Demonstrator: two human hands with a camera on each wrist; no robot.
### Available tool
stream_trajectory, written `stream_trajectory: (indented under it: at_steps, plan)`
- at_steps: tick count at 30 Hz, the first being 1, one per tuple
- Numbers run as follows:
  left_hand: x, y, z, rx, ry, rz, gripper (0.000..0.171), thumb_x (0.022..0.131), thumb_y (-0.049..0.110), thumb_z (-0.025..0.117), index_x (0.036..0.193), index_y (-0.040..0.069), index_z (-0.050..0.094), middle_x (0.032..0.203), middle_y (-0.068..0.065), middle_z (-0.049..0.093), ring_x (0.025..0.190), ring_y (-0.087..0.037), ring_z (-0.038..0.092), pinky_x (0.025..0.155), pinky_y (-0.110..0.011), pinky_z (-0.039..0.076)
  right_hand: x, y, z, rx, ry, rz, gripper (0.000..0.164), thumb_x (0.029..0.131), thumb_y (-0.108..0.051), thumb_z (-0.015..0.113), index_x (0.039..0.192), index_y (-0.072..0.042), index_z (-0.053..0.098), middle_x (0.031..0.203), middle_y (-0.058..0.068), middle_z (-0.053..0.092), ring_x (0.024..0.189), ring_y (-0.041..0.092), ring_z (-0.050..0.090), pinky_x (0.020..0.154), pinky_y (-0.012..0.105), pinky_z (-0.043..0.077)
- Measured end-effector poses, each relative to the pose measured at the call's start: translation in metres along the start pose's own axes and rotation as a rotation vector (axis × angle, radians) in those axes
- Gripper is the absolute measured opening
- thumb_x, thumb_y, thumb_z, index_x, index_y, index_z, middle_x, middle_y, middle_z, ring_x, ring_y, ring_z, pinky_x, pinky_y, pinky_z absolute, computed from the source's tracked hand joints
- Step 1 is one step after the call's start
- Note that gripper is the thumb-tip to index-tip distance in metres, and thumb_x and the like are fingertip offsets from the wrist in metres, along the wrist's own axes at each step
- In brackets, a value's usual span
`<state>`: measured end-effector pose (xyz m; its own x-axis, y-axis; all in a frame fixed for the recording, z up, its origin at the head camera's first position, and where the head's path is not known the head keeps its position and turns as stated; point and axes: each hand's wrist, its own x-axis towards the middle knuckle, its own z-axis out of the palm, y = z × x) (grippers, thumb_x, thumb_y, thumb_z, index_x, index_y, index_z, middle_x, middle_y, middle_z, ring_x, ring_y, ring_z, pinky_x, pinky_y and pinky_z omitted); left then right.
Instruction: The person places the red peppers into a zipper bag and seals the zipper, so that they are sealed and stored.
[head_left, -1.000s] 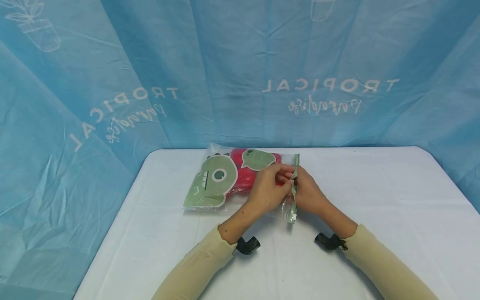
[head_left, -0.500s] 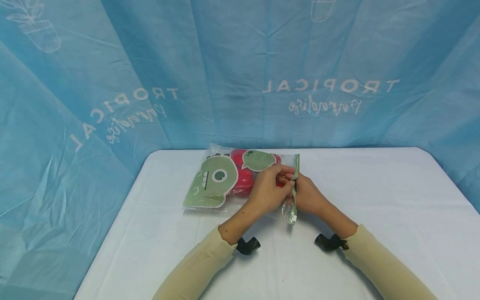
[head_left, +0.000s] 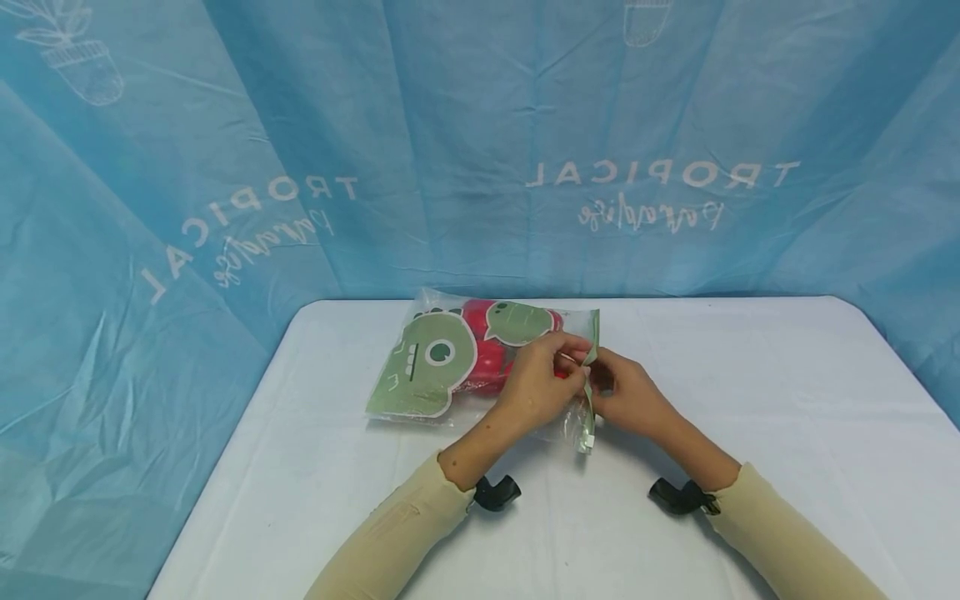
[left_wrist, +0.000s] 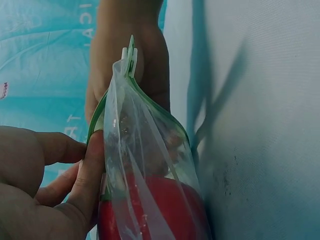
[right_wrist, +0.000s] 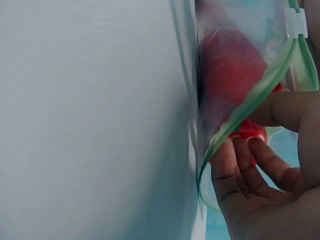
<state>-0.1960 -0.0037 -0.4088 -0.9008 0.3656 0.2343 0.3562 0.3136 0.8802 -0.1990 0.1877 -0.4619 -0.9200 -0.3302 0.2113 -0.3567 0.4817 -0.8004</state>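
Observation:
A clear zipper bag (head_left: 437, 367) with a green dinosaur print lies on its side at the table's far edge, its mouth facing right. Red contents (left_wrist: 160, 207) show through the plastic. The left hand (head_left: 538, 379) pinches the green-edged upper lip (left_wrist: 98, 112) between thumb and finger. At the mouth is the right hand (head_left: 633, 392), its thumb and fingers bent and apart, fingertips touching the lip. In the right wrist view the green lip (right_wrist: 265, 90) bows and gapes, partly covering the thumb tip. A white slider (right_wrist: 295, 22) sits at the near end of the zip.
A white cloth covers the table (head_left: 750, 400). Behind and left of it hangs a blue printed curtain (head_left: 480, 150). Black wrist cameras (head_left: 498, 493) sit below both sleeves, just above the cloth.
The right hand has drawn slightly back to the right and its thumb and fingers have spread, leaving a visible gap. The left hand and the bag have hardly moved.

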Motion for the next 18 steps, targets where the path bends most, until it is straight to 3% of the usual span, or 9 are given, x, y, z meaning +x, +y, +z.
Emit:
stream_trajectory:
  at_steps: [5,10,14,18]
  plan:
    - [0.0,-0.001,0.001,-0.013,-0.001,-0.006,0.033,0.092,-0.007,0.072,0.124,0.001,0.072,0.111,-0.012,0.072,0.084,-0.008,0.07,0.074,-0.018,0.059,-0.013,-0.005,-0.005,0.015,0.029,0.039,0.021,0.089,0.005,0.07,0.109,-0.002,0.067,0.096,0.007,0.069,0.084,0.018,0.065,0.073,0.029,0.058]
    - [0.001,-0.002,0.003,-0.019,0.013,-0.01,0.032,0.092,-0.006,0.074,0.124,0.001,0.072,0.109,-0.009,0.072,0.086,-0.009,0.071,0.073,-0.019,0.059,-0.027,-0.007,-0.01,0.024,0.072,0.122,0.009,0.101,-0.01,0.07,0.108,-0.004,0.068,0.093,0.006,0.07,0.079,0.015,0.066,0.068,0.027,0.057]
    - [0.002,-0.004,0.005,-0.042,0.034,-0.027,0.032,0.093,-0.005,0.075,0.124,0.003,0.072,0.109,-0.009,0.071,0.086,-0.007,0.07,0.072,-0.02,0.061,-0.037,-0.008,-0.016,0.074,0.056,0.241,0.032,0.106,-0.032,0.066,0.096,-0.002,0.069,0.074,0.006,0.066,0.063,0.017,0.061,0.055,0.032,0.053]
    - [0.004,-0.007,0.007,-0.026,0.067,-0.024,0.032,0.093,-0.002,0.076,0.125,0.006,0.072,0.111,-0.008,0.072,0.089,-0.007,0.069,0.077,-0.02,0.06,-0.043,-0.013,-0.021,0.192,-0.048,0.39,0.052,0.105,-0.047,0.063,0.091,0.002,0.073,0.071,0.01,0.066,0.061,0.022,0.063,0.054,0.036,0.054]
